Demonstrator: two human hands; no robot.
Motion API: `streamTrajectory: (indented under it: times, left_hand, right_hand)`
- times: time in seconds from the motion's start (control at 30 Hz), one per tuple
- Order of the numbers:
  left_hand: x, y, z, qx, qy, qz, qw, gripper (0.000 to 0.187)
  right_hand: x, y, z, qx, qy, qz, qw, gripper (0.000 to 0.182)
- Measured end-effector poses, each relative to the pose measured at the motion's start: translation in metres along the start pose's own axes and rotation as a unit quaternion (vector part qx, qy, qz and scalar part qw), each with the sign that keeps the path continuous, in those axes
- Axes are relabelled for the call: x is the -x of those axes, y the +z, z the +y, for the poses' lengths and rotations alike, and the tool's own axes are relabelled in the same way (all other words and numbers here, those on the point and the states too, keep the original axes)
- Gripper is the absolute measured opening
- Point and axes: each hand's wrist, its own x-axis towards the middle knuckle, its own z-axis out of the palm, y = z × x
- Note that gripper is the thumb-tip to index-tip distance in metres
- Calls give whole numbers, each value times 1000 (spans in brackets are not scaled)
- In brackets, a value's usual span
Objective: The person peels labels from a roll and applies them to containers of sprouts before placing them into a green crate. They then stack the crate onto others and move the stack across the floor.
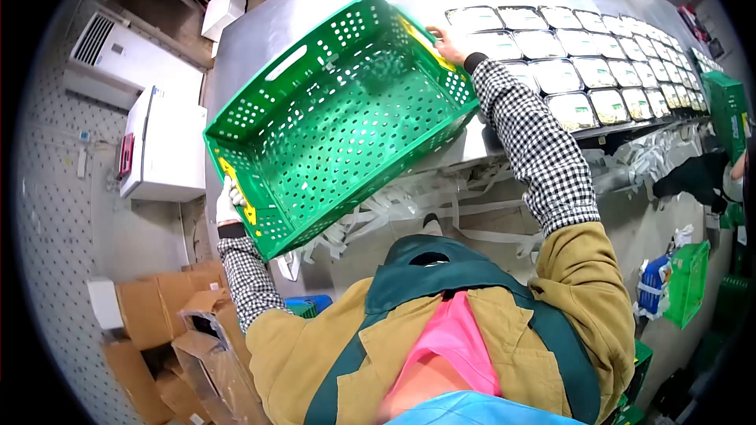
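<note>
A green perforated plastic crate [346, 122] with nothing in it is held tilted in front of me, partly over the metal table [260, 31]. My left hand [229, 201], in a white glove, grips its left end beside the yellow handle strip. At the far right end, my right hand [449, 46] is closed over the rim by the other yellow strip. Part of each hand's fingers is hidden by the crate wall. Just right of my right hand, rows of clear-lidded food trays [555, 75] stand on the table.
White chest freezers [165, 142] are at the left, and cardboard boxes [169, 307] are piled at lower left. Loose plastic wrap [378, 212] hangs along the table's near edge. Another person's dark sleeve [693, 181] and green crates [687, 283] are at the right.
</note>
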Motion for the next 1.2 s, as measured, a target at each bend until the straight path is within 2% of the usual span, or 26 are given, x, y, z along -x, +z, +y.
streamTrajectory:
  times: [0.1, 0.13, 0.17, 0.2, 0.23, 0.27, 0.3, 0.33, 0.37, 0.43, 0.47, 0.5, 0.53, 0.57, 0.6, 0.63, 0.67, 0.7, 0.77, 0.83, 0.9, 0.93, 0.97, 1.0, 1.07, 1.2]
  left_hand:
    - [-42, -12, -6, 15, -33, -13, 999, 30]
    - [-57, -23, -6, 22, -47, -30, 998, 29]
    - [-50, 7, -12, -95, 10, 137, 986, 28]
    - [-56, 2, -13, -197, 12, 241, 950, 30]
    - [-53, 20, -21, -418, 124, 361, 824, 39]
    - [-44, 50, -18, -600, 235, 445, 622, 53]
    - [-16, 112, -13, -667, 281, 452, 522, 50]
    - [1, 179, -33, -550, 407, 398, 611, 41]
    - [19, 245, -54, -426, 520, 312, 672, 34]
    - [52, 366, -124, -425, 510, 104, 740, 23]
    - [58, 407, -164, -621, 509, 19, 596, 23]
    - [56, 455, -204, -632, 359, -105, 679, 32]
    - [36, 472, -266, -453, 312, -187, 814, 47]
    - [6, 487, -310, -628, 281, -142, 711, 60]
    - [-23, 502, -355, -611, 208, -93, 758, 66]
    - [-91, 475, -425, -702, 269, -76, 655, 64]
    - [-52, 532, -397, -580, 185, -5, 793, 53]
    - [-68, 533, -421, -555, 294, 66, 776, 47]
    - [-72, 539, -421, -454, 139, 118, 872, 39]
    - [-80, 534, -418, -377, 100, 81, 917, 37]
    - [-77, 517, -412, -634, 308, -33, 709, 22]
    - [-59, 519, -406, -693, 421, 21, 585, 17]
    - [-35, 531, -391, -649, 398, 38, 647, 19]
    - [13, 573, -340, -529, 214, 90, 817, 23]
    - [39, 566, -311, -564, 343, 74, 747, 22]
    - [71, 539, -218, -470, 450, 78, 756, 15]
  right_hand:
    - [-18, -6, 23, -243, -96, 17, 965, 46]
    - [0, -44, -23, -407, 13, -33, 913, 46]
    - [10, -57, -21, -435, 0, -12, 900, 41]
    - [35, -79, -18, -324, -5, 23, 946, 38]
    - [60, -99, -16, -206, -10, 52, 977, 35]
    - [94, -116, -2, -106, 18, 107, 988, 30]
    - [126, -138, 23, -5, 43, 160, 986, 27]
    - [155, -149, 79, 42, 80, 240, 966, 26]
    - [186, -173, 101, 63, 264, 247, 930, 25]
    - [237, -215, 178, 330, 169, 288, 883, 21]
    - [252, -228, 201, 389, 166, 298, 856, 20]
    - [256, -236, 211, 396, 202, 261, 857, 22]
    - [252, -243, 221, 418, 173, 254, 855, 24]
    - [252, -244, 227, 438, 148, 243, 853, 25]
    - [246, -246, 218, 434, 158, 219, 859, 31]
    - [241, -243, 216, 440, 179, 197, 857, 37]
    - [237, -242, 216, 433, 177, 209, 859, 40]
    - [234, -241, 215, 425, 174, 220, 860, 42]
    - [231, -234, 216, 427, 157, 239, 858, 41]
    - [227, -236, 211, 387, 135, 235, 881, 34]
    - [230, -243, 225, 330, 132, 183, 916, 28]
    - [226, -249, 215, 344, 137, 174, 913, 29]
    - [227, -250, 218, 314, 124, 214, 916, 34]
    - [225, -251, 223, 374, 127, 209, 894, 37]
    - [218, -254, 244, 444, 102, 151, 877, 33]
    - [204, -261, 245, 497, 173, 54, 849, 41]
